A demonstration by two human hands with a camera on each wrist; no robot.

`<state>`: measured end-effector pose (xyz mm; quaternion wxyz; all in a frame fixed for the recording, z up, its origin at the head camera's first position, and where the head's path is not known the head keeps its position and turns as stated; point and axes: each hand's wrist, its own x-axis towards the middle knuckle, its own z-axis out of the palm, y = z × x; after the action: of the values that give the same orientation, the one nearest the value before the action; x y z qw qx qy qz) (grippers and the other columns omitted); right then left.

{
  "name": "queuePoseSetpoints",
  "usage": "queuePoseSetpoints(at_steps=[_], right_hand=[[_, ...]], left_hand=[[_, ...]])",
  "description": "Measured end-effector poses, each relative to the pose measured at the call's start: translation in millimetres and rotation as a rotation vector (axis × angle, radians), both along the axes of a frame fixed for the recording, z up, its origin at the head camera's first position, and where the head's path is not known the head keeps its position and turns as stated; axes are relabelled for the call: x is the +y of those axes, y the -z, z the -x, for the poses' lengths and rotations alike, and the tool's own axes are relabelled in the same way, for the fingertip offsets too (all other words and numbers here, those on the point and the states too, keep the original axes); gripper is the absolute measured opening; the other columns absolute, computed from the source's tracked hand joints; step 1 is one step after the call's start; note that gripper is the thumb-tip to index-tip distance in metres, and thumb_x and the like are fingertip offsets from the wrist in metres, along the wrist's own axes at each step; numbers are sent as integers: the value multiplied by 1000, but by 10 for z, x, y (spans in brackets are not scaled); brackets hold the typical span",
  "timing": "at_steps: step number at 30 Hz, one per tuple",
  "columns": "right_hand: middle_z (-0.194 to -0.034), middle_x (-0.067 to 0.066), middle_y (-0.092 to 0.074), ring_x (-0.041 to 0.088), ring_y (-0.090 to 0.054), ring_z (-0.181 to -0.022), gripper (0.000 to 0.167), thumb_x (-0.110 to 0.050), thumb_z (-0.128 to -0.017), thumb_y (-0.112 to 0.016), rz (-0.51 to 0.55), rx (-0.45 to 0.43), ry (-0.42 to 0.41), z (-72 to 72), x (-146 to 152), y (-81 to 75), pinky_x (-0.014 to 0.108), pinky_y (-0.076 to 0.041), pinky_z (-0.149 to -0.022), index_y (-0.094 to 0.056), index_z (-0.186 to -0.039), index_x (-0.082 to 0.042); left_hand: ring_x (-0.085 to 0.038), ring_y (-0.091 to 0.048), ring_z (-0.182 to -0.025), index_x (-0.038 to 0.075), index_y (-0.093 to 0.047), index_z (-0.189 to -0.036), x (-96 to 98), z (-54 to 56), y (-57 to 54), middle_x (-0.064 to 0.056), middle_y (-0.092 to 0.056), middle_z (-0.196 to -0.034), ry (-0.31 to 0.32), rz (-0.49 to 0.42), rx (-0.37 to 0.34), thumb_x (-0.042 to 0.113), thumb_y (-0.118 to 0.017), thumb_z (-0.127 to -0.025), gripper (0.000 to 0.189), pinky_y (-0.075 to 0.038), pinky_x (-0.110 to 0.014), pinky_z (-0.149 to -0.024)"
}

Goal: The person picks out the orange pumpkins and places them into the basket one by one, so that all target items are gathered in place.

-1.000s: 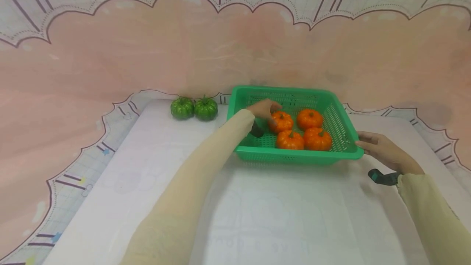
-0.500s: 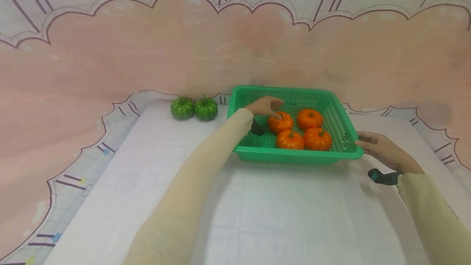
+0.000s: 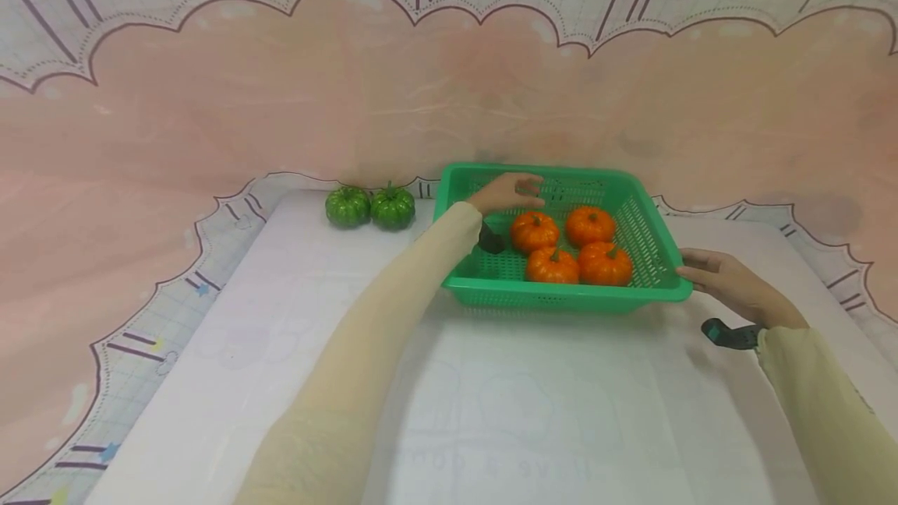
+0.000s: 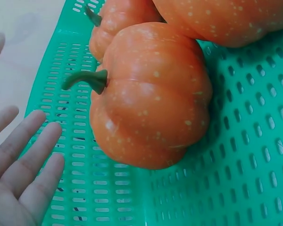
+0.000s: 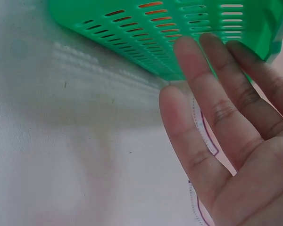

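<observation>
My left hand [image 3: 507,192] hovers over the left part of a green plastic basket [image 3: 554,296], fingers apart and holding nothing. Just below and to its right, an orange pumpkin [image 3: 535,233] sits in the basket. The left wrist view shows that pumpkin [image 4: 151,99] with a curved green stem, apart from the fingers [image 4: 30,160]. Other orange pumpkins [image 3: 606,264] lie close beside it. At the basket's right end, my right hand [image 3: 737,287] rests its fingers against the outside wall under the rim. In the right wrist view these fingers [image 5: 221,108] are fairly straight.
Two green pumpkins [image 3: 370,207] sit side by side on the white table [image 3: 281,318], left of the basket. A patterned pink cloth [image 3: 281,100] rises behind the table. Dark straps [image 3: 731,335] are on the wrists.
My left hand has let go of the left orange pumpkin, lifting up and away from it with fingers spreading. The pumpkin stays in the basket. My right hand has not visibly moved.
</observation>
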<state>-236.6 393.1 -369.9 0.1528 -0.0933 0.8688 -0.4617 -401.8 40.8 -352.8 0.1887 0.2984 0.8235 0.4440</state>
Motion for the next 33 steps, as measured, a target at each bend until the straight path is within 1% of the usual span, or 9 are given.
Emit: queuePoseSetpoints(at_steps=[3,7,11,16,22,24,27,29,33], right_hand=[[-110,-33,-52,-16,-52,-101,56,-20,-100,-45,2,22,-20,2,-7,1,6,-44,-83,-29,-138,17],[-111,-33,-51,-16,-53,-100,56,-24,-100,-45,-30,22,-18,6,-14,-7,6,-44,-83,-31,-138,14],[-111,-33,-50,-16,-53,-100,57,-29,-100,-45,-78,19,-1,17,-6,-22,6,-45,-83,-33,-140,10],[-115,-32,-44,-21,-48,-100,56,-29,-100,-45,-115,57,8,45,17,-54,8,-47,-82,-32,-141,7],[-113,-34,-49,-18,-52,-101,52,-27,-100,-44,-90,92,23,83,66,-138,10,-49,-82,-34,-142,2],[-112,-34,-51,-16,-53,-102,51,-25,-100,-44,-74,106,25,93,81,-174,10,-50,-82,-33,-142,2],[-114,-32,-53,-14,-56,-103,48,-23,-100,-43,-87,139,16,101,101,-232,8,-49,-82,-34,-142,0],[-115,-31,-54,-13,-57,-103,47,-23,-100,-44,-90,150,26,109,109,-274,8,-49,-82,-36,-142,-2],[-122,-29,-50,-14,-55,-104,46,-22,-101,-42,-96,180,11,135,103,-358,5,-47,-83,-35,-143,-4]], left_hand=[[-26,-45,-130,13,-38,-144,-5,0,-11,-10,-48,-140,-12,1,4,30,-58,-93,58,-41,-44,-106],[-25,-44,-130,13,-38,-144,-10,-6,-39,-10,-48,-140,-20,13,-2,32,-55,-94,56,-40,-44,-107],[-26,-43,-131,13,-37,-144,-28,-31,-100,-11,-47,-141,-20,20,-13,32,-54,-95,56,-38,-45,-108],[-27,-43,-132,11,-36,-145,-81,-48,-179,-13,-45,-143,-10,-10,-47,30,-54,-95,56,-35,-48,-111],[-24,-41,-133,10,-35,-145,-180,-49,-291,-11,-44,-144,11,11,-8,28,-52,-96,55,-38,-40,-110],[-24,-40,-134,11,-34,-146,-223,-59,-332,-11,-41,-146,18,32,4,29,-51,-96,55,-38,-40,-109],[-26,-39,-135,12,-33,-146,-292,-90,-393,-11,-39,-147,29,43,14,31,-51,-96,56,-37,-42,-110],[-26,-38,-135,12,-33,-146,-340,-113,-427,-11,-39,-147,29,48,25,33,-50,-96,56,-36,-43,-110],[-25,-38,-136,14,-34,-146,-440,-185,-490,-10,-41,-146,18,41,39,33,-49,-97,54,-36,-44,-110]])
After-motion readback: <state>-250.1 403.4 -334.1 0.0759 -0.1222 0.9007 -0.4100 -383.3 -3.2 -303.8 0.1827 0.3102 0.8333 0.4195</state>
